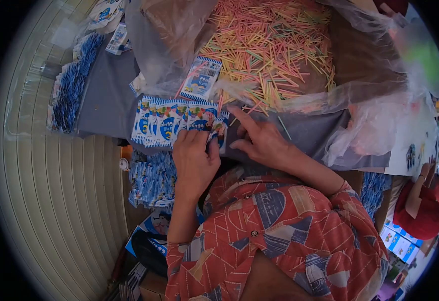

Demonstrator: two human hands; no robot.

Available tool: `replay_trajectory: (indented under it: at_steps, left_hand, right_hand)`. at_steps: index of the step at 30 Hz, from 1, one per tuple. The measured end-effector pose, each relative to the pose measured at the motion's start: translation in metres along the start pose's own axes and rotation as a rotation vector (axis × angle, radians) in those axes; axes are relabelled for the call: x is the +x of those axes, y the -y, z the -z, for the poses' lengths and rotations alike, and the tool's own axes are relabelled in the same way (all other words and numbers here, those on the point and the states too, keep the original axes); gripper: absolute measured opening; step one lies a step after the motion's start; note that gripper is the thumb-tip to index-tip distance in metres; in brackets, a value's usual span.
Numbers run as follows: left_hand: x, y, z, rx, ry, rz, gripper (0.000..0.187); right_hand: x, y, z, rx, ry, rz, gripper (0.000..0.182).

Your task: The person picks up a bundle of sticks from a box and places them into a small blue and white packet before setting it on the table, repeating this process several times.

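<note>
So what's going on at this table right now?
A person in a patterned shirt works over a grey cloth. The left hand rests on the end of a fanned row of blue-and-white packets, pinching one. The right hand presses fingers down beside it, near a loose stick. Behind lies a heap of coloured sticks on clear plastic, and more packet stacks sit at the left.

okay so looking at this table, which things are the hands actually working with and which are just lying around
In use:
- left hand resting on the row of blue-and-white packets
- right hand beside that row, index finger toward the coloured sticks

Lying about:
- stacked packets at far left
- packet heap below the row
- single packet on the plastic sheet
</note>
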State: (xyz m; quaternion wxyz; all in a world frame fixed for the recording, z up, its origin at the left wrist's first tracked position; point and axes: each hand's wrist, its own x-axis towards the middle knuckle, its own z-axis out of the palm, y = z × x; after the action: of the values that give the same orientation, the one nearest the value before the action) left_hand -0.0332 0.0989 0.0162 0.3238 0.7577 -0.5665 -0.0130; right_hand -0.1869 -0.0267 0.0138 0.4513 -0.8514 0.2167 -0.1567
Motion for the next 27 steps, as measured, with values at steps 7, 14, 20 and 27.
replay_trajectory:
  at_steps: [7,14,20,27]
  left_hand:
    - [0.009,0.026,0.004,0.287,-0.018,0.059,0.012]
    - [0.005,0.029,0.006,0.366,-0.202,0.053,0.056]
    - [0.039,0.015,0.014,0.243,-0.203,-0.124,0.030]
    - [0.110,0.037,-0.017,0.264,0.176,-0.138,0.024]
  right_hand:
    - [0.003,-0.017,0.018,-0.351,-0.090,0.179,0.030]
    - [0.023,-0.015,0.083,-0.630,-0.163,0.106,0.028]
    - [0.086,-0.082,0.157,-1.131,-0.197,-0.079,0.036]
    - [0.174,-0.156,0.243,-0.747,-0.594,-0.324,0.048]
